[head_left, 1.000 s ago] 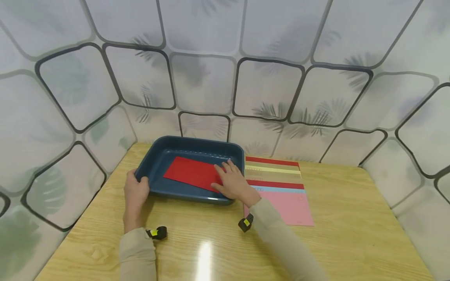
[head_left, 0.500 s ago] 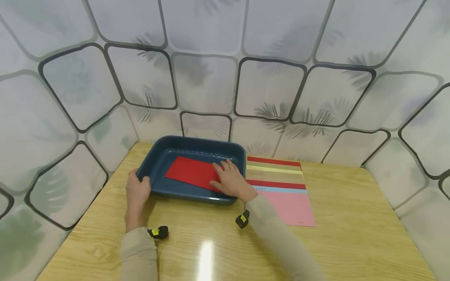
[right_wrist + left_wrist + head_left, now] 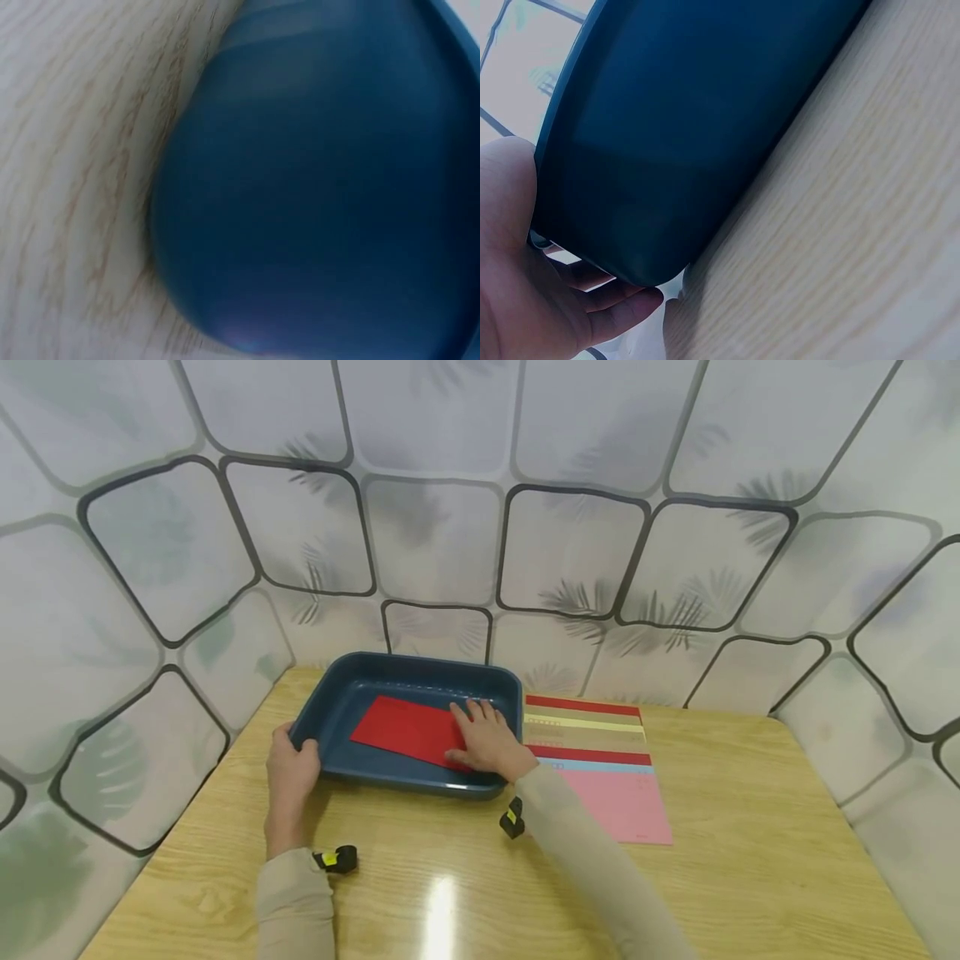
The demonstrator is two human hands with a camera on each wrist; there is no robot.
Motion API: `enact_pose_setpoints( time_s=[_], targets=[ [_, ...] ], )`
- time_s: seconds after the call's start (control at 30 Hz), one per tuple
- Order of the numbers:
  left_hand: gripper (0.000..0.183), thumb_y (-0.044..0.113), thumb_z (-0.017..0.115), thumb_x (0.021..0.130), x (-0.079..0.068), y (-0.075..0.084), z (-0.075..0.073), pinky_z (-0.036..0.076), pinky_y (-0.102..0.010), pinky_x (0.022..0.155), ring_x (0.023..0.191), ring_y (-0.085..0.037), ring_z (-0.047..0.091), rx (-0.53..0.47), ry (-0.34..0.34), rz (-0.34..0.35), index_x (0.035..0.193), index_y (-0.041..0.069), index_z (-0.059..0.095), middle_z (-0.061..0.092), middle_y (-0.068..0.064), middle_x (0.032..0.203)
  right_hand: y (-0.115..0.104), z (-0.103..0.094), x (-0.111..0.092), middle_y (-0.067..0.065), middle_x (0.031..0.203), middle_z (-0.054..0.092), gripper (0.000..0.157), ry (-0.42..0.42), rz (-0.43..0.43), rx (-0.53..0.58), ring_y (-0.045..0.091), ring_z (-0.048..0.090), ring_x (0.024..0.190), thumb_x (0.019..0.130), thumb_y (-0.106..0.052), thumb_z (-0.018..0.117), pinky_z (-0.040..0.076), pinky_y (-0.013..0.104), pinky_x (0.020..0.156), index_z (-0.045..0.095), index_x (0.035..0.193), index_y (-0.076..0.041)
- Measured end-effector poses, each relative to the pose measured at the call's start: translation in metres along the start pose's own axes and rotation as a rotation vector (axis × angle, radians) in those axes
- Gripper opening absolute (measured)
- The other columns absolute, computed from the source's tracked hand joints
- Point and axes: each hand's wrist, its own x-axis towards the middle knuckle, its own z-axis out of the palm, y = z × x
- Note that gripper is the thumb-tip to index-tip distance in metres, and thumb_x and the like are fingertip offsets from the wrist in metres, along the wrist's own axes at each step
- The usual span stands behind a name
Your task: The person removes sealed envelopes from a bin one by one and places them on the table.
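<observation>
A deep blue rectangular tray (image 3: 408,783) stands on the wooden table. My left hand (image 3: 292,770) grips its left front corner, thumb at the rim; in the left wrist view the fingers (image 3: 626,311) reach around the tray's outer side. Inside the tray lies a flat red paper envelope (image 3: 405,729), set at a slant. Fingers spread, my right hand (image 3: 486,742) rests on the envelope's right end and covers part of it. Only the tray's outer wall (image 3: 315,180) and the table show in the right wrist view; the right hand is out of sight there.
Right of the tray, overlapping coloured paper envelopes lie on the table: a pink one (image 3: 626,806) in front, then light blue, red, tan and yellow strips behind. The right forearm crosses over the pink one. A patterned wall (image 3: 435,539) closes off the table's back.
My right hand has slid slightly left across the red envelope, and its forearm has shifted left too. The left hand, tray and coloured envelopes look the same.
</observation>
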Motion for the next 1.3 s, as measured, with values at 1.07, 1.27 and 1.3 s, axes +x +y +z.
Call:
enact_pose_setpoints(
  time_s=[1.07, 1.27, 1.3],
  targets=[
    [0.056, 0.016, 0.038, 0.098, -0.001, 0.001, -0.001, 0.028, -0.056, 0.114, 0.140, -0.043, 0.035, -0.010, -0.010, -0.007, 0.150, -0.002, 0.029, 0.035, -0.029, 0.152, 0.007, 0.015, 0.017, 0.017, 0.143, 0.041, 0.106, -0.040, -0.035, 0.139, 0.034, 0.035, 0.133, 0.074, -0.054, 0.081, 0.031, 0.050, 0.112, 0.026, 0.155, -0.013],
    [0.056, 0.016, 0.038, 0.097, -0.001, 0.000, 0.000, 0.029, -0.056, 0.113, 0.139, -0.044, 0.036, -0.012, -0.005, -0.008, 0.150, -0.003, 0.030, 0.036, -0.030, 0.151, 0.006, 0.015, 0.016, 0.017, 0.136, 0.041, 0.108, -0.006, -0.010, 0.142, 0.031, 0.041, 0.124, 0.070, -0.055, 0.084, 0.037, 0.047, 0.104, 0.029, 0.154, -0.014],
    [0.056, 0.016, 0.038, 0.097, -0.001, 0.000, 0.000, 0.029, -0.056, 0.113, 0.139, -0.044, 0.036, -0.010, -0.005, -0.009, 0.150, -0.003, 0.030, 0.037, -0.030, 0.151, 0.005, 0.014, 0.016, 0.017, 0.136, 0.041, 0.108, 0.001, -0.007, 0.137, 0.031, 0.041, 0.123, 0.070, -0.055, 0.084, 0.038, 0.047, 0.103, 0.030, 0.154, -0.015]
  ],
)
